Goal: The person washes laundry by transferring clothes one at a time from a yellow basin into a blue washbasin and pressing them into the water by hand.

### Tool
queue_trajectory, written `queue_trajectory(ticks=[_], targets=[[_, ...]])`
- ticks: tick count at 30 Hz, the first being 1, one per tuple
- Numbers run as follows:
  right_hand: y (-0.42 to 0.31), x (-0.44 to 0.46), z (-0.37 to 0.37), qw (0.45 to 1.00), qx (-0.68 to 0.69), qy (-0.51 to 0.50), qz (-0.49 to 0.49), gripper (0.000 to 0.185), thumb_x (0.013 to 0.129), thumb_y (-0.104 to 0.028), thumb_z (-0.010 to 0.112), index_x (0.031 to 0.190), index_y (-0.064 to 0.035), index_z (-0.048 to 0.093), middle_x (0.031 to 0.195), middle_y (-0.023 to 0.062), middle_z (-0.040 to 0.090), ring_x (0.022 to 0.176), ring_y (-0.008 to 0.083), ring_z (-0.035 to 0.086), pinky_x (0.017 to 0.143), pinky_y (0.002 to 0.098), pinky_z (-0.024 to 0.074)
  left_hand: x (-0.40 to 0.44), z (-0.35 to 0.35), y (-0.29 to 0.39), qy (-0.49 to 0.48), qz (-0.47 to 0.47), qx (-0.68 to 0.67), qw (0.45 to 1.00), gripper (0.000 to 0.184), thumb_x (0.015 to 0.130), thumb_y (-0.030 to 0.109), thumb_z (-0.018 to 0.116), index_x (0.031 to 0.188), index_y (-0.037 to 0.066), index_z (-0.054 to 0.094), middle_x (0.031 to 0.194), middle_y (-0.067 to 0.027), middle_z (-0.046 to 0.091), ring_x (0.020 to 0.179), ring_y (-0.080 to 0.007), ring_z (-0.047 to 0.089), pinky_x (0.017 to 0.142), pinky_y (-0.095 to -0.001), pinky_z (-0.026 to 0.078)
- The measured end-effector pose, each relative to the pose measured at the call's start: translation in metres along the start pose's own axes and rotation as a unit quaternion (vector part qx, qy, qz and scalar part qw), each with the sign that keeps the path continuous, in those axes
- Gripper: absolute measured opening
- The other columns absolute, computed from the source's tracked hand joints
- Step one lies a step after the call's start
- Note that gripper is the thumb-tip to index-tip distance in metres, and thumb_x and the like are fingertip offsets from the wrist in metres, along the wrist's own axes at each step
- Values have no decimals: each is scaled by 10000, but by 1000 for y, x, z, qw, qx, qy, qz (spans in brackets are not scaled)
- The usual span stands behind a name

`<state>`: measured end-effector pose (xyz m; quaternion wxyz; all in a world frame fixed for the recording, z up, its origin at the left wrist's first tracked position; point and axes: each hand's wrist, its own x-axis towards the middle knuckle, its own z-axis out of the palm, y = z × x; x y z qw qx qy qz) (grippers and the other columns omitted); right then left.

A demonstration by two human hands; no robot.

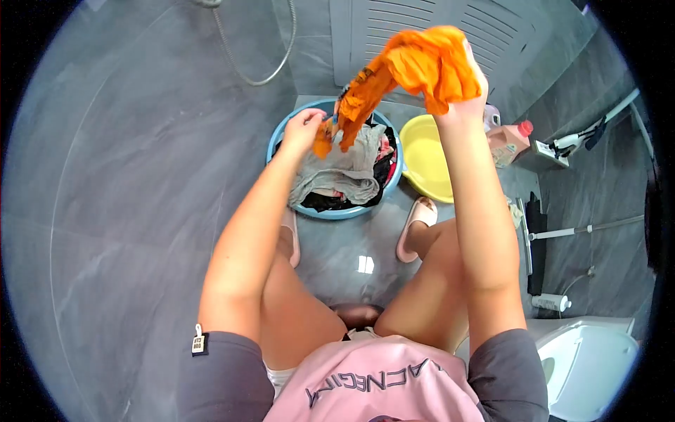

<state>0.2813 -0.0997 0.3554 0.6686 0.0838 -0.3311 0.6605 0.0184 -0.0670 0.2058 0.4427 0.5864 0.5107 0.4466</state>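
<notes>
An orange garment (429, 67) with a dark printed patch stretches between my two hands, above a blue basin (271, 144). Raised at the upper right, my right hand (472, 95) is closed on its bunched upper part, which hides most of the fingers. My left hand (304, 129) is lower, over the basin's left rim, with its fingers pinched on the garment's narrow lower end. Inside the basin lies a heap of laundry: a grey cloth (344, 169) on top, with black and pink-red pieces around it.
A yellow basin (427, 158) stands right of the blue one. Beyond it are a pink bottle with a red cap (508, 143) and a squeegee (562, 232) by the wall. A white bottle (552, 302) lies near the toilet (587, 366). A shower hose (271, 74) hangs at the back.
</notes>
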Motion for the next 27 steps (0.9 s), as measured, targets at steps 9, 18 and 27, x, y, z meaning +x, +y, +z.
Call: queue_trajectory(ticks=[9,18,27], targets=[[40,-25,-19,976,-27,206,62,207,977,-190,445,1120,-62,524,1137,108,597,1076,298,570,988,466,429,-24,23,-12,-162,47,213,962,270,860,219,643,1072,52,645,841,-68,646,750,-153,600,687,-304,485],[-9,-5,-108,753,-541,325,184,145,910,-148,544,948,-27,614,824,42,624,772,161,607,679,297,488,6,-52,36,-8,29,274,961,400,918,185,454,1298,85,532,990,-249,642,934,-358,641,805,-380,496],[15,6,-112,708,-586,356,168,140,885,-148,590,929,-20,625,806,49,635,711,148,598,633,282,478,13,-98,65,127,89,330,931,407,911,209,439,1269,35,529,983,-271,634,955,-368,629,837,-464,482]])
